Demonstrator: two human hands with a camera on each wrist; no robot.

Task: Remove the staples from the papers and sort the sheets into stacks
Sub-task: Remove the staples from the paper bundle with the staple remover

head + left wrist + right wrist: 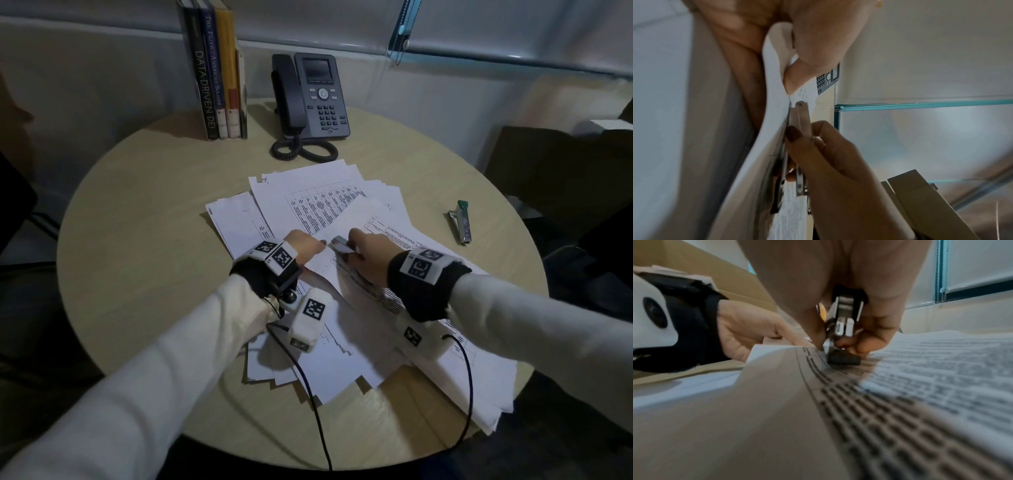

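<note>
A loose pile of printed sheets [308, 202] covers the middle of the round table [144, 212]. On top lies a stapled set [368, 219] with tables of text. My left hand [308, 245] pinches that set's near-left corner between thumb and fingers [797, 76], bending the paper [774, 91] upward. My right hand [364, 248] grips a small metal stapler-like tool [339, 245], whose tip presses on the same corner just beside my left fingertips. The right wrist view shows the tool [844, 321] held upright on the page [777, 402], near my left hand [748, 331]. The staple itself is hidden.
A second stapler [460, 222] with a green end lies on the table's right side. A desk phone [310, 97] with a coiled cord and a row of upright books [219, 78] stand at the back. Wrist-camera cables [308, 387] trail across the papers toward the front edge.
</note>
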